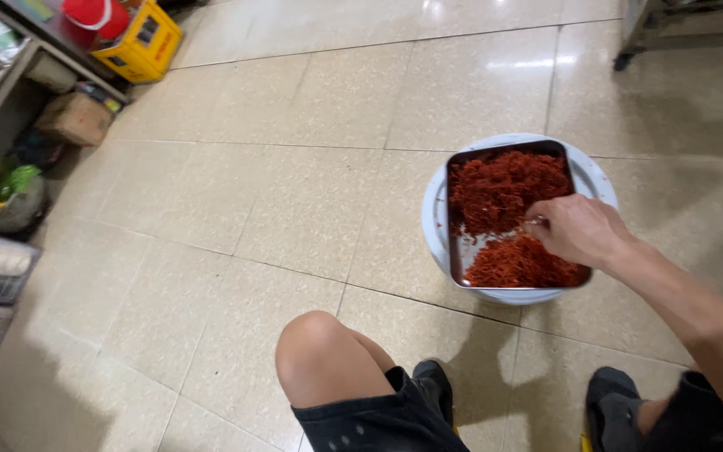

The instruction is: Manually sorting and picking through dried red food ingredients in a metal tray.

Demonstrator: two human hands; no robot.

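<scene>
a: i've got the right hand [575, 230] down in the metal tray [455, 251], its fingers [539, 224] curled narrow into the red shredded stuff [504, 188]. i can't tell whether they've pinched a clump or are only raking through it; the tips are buried.

b: where's the tray sitting?

a: on top of a white round basin [597, 180], which stands on the tiled floor [294, 151] in front of my knee [320, 343]. the tray's corners overhang the basin's rim, so it's resting on it, not set down inside.

b: that's my worry. press on the near end and it could tip.

a: agreed. the hand is on the right side, close to that edge, and a hard downward push there might rock the tray and slide the shreds off. there's also a bare patch of metal mid-tray, so the heap is already split in two and loose.

b: anything else?

a: shreds flicked over the low wall would land on the floor or in the basin. and my left hand isn't in view, so nothing is steadying the tray.

b: so light strokes, towards the middle.

a: yes, that's how i'd judge it.
</scene>
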